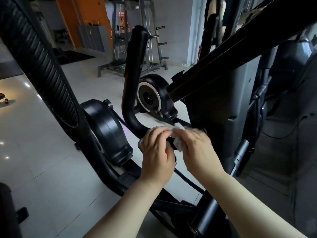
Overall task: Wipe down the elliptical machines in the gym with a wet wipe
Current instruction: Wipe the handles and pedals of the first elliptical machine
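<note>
You are in the middle of the wiping step, on the low bend of the handlebar (pixel 131 86) of the elliptical (pixel 106 127). The wipe (pixel 177 144) is white and crumpled. It lies on the black bar between your two hands, with one corner sticking up behind them. Your right hand (pixel 197 146) holds it: the fingers are curled over the wipe and press it on the bar. Your left hand (pixel 156 150) is just beside it, and its fingers are curled round the same bar, I think to stop it from swinging. Something pale and shiny shows under the left palm; I cannot tell what it is.

I judge the task is far from finished. Only this short piece is under the wipe, and the upright part of the handlebar, the ribbed arm (pixel 42 66) at the left and the gray column (pixel 223 100) all wait. For the next move, hold firm with the left hand and slide the right hand along the bend, turning the wipe round the tube so that the back side is also cleaned. Take care that the wipe does not slip off at the curve.
</note>
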The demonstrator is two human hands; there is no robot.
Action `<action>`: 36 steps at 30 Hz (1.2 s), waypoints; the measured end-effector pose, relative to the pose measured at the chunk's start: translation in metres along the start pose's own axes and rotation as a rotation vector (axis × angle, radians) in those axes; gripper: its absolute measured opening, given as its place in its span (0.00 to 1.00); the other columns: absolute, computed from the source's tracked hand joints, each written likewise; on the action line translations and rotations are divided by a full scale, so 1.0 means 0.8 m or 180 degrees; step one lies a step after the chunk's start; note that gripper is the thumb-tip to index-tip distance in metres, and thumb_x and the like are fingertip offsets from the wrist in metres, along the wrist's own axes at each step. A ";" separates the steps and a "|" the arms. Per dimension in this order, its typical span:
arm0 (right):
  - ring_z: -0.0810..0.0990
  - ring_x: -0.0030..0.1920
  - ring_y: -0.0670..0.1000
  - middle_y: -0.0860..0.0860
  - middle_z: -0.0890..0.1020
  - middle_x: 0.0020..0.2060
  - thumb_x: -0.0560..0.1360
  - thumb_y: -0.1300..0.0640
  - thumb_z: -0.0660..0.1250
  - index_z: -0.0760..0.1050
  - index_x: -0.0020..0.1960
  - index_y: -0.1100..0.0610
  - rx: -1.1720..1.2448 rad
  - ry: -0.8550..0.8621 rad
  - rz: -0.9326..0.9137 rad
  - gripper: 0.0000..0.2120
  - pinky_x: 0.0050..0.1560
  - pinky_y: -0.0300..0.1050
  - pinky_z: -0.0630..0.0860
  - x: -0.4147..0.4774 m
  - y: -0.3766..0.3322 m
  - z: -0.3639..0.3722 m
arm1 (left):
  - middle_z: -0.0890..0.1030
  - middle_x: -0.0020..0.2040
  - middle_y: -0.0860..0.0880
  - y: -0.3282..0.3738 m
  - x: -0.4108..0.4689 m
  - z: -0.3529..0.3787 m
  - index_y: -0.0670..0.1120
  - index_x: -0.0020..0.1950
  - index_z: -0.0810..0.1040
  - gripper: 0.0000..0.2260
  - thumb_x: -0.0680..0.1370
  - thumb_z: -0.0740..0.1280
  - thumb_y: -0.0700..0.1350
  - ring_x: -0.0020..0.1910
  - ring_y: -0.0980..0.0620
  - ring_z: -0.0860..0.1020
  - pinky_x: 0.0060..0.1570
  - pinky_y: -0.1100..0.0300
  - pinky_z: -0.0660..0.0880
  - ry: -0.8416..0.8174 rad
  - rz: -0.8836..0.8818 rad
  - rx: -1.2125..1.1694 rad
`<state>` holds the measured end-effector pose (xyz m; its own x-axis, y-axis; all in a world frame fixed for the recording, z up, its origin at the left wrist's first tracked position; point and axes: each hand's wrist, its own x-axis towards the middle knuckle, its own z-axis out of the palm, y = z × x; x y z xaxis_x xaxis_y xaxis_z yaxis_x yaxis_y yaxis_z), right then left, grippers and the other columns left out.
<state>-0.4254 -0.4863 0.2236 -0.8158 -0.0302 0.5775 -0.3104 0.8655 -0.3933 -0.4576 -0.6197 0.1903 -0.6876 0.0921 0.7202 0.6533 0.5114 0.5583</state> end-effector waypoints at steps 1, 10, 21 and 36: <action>0.79 0.55 0.49 0.48 0.84 0.51 0.79 0.56 0.55 0.78 0.64 0.54 0.0112 -0.0121 -0.0144 0.19 0.59 0.43 0.70 0.000 0.000 -0.003 | 0.78 0.62 0.49 0.001 0.000 0.002 0.41 0.58 0.80 0.16 0.75 0.58 0.38 0.65 0.46 0.74 0.65 0.40 0.71 -0.0014 0.0011 0.0025; 0.74 0.55 0.57 0.53 0.80 0.57 0.72 0.71 0.67 0.73 0.72 0.57 -0.0897 0.0442 0.0056 0.29 0.57 0.52 0.74 -0.009 0.047 -0.025 | 0.81 0.59 0.49 -0.006 -0.002 0.014 0.42 0.57 0.82 0.15 0.78 0.57 0.39 0.67 0.46 0.74 0.72 0.37 0.64 -0.0110 0.0215 0.0401; 0.77 0.58 0.55 0.52 0.77 0.58 0.78 0.69 0.64 0.74 0.62 0.55 0.0327 0.0325 0.0403 0.15 0.54 0.44 0.72 -0.004 0.051 -0.016 | 0.81 0.58 0.48 -0.006 -0.002 0.016 0.42 0.57 0.81 0.14 0.79 0.57 0.38 0.66 0.45 0.75 0.71 0.36 0.65 -0.0078 0.0158 0.0393; 0.79 0.47 0.57 0.49 0.74 0.50 0.77 0.66 0.67 0.80 0.55 0.54 0.0435 0.0500 0.0905 0.10 0.52 0.46 0.75 0.002 0.026 -0.017 | 0.80 0.62 0.47 -0.006 -0.005 0.010 0.41 0.64 0.79 0.16 0.79 0.58 0.39 0.69 0.49 0.72 0.74 0.40 0.62 -0.0118 0.0093 0.0274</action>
<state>-0.4264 -0.4612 0.2259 -0.7973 0.2888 0.5300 -0.1528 0.7529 -0.6402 -0.4605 -0.6156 0.1819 -0.6809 0.1389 0.7191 0.6447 0.5794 0.4986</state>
